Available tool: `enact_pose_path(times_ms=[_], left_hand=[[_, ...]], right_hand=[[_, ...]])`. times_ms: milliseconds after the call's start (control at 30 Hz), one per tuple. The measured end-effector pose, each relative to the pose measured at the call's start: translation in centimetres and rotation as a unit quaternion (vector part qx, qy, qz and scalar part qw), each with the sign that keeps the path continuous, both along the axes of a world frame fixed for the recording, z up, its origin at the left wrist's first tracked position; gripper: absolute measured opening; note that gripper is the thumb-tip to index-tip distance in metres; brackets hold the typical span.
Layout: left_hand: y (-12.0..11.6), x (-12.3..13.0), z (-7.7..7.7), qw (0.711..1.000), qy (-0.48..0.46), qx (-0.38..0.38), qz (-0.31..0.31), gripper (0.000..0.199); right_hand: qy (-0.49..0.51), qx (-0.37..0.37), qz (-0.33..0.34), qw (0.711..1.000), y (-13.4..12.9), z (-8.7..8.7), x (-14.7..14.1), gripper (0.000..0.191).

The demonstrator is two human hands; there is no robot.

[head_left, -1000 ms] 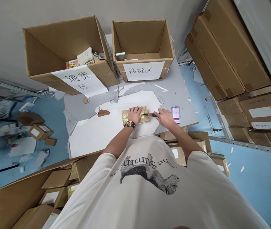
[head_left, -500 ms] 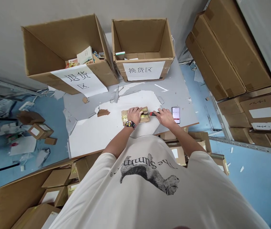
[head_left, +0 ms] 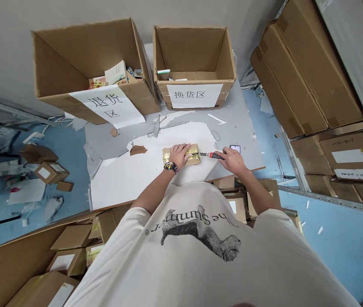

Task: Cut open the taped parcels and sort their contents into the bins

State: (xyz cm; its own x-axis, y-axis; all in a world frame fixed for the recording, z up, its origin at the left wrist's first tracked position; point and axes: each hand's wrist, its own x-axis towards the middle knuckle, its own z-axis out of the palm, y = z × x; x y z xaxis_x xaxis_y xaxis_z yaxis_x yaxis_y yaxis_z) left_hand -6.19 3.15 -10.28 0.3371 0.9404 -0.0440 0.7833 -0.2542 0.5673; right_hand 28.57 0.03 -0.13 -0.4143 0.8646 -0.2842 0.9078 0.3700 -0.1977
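Observation:
A small cardboard box (head_left: 194, 160) with shiny yellowish tape lies on the white sheet in front of me. My left hand (head_left: 179, 156) lies across its top and grips it, with a dark beaded band at the wrist. In my right hand (head_left: 232, 161) is a utility knife (head_left: 214, 155) with a red and black handle, its blade pointing left. The blade tip is at the right end of the box; whether it touches the cardboard I cannot tell. A phone (head_left: 235, 148) lies just beyond my right hand, partly covered by it.
Two large open cartons stand at the back: the left carton (head_left: 82, 47) holds booklets, the right carton (head_left: 191, 47) a few small items. Torn brown cardboard (head_left: 138, 150) lies left on the table. Boxes fill the shelf (head_left: 347, 155) at right and the carton (head_left: 15, 251) below the table.
My right hand has drawn the knife to the right, out of the box's taped end, and now covers much of the phone. My left hand stays on the box.

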Motion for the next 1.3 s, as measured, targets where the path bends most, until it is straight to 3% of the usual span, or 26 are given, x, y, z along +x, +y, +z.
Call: enact_pose_path(times_ms=[200,367,500,600,733,867,967,1067,1300], left_hand=[[-0.3,-1.2,0.9,0.999,-0.045,-0.003,-0.014,0.071],[-3.1,-1.0,2.4,0.982,-0.180,-0.033,0.048,0.051],[-4.7,0.6,2.9,0.926,-0.339,-0.134,0.097,0.051],[-5.0,0.7,2.8,0.870,-0.421,-0.174,0.187,0.046],[-5.5,-1.9,2.7,0.797,-0.471,-0.196,0.323,0.039],[-6.6,-5.9,3.0,0.739,-0.498,-0.186,0.414,0.042],[-7.6,-8.7,3.1,0.723,-0.487,-0.167,0.461,0.041],[-8.4,-10.7,2.9,0.726,-0.464,-0.170,0.479,0.041],[-9.9,-12.2,2.3,0.708,-0.465,-0.216,0.486,0.041]], right_hand=[[0.176,0.011,-0.140,0.974,-2.0,-2.4,-0.2,0.055],[0.287,-0.011,-0.182,0.940,-2.5,-4.1,-6.0,0.061],[0.324,-0.024,-0.154,0.933,-2.2,-3.7,-12.4,0.068],[0.335,-0.034,-0.096,0.937,-2.0,-2.7,-16.0,0.070],[0.313,-0.041,-0.040,0.948,-1.9,-2.0,-17.8,0.065],[0.239,-0.047,-0.017,0.970,-1.5,-2.0,-18.4,0.060],[0.164,-0.053,0.000,0.985,-1.2,-2.4,-19.7,0.058],[0.105,-0.072,0.014,0.992,-1.1,-2.8,-21.6,0.058],[0.031,-0.095,-0.011,0.995,-1.0,-2.8,-24.5,0.057]])
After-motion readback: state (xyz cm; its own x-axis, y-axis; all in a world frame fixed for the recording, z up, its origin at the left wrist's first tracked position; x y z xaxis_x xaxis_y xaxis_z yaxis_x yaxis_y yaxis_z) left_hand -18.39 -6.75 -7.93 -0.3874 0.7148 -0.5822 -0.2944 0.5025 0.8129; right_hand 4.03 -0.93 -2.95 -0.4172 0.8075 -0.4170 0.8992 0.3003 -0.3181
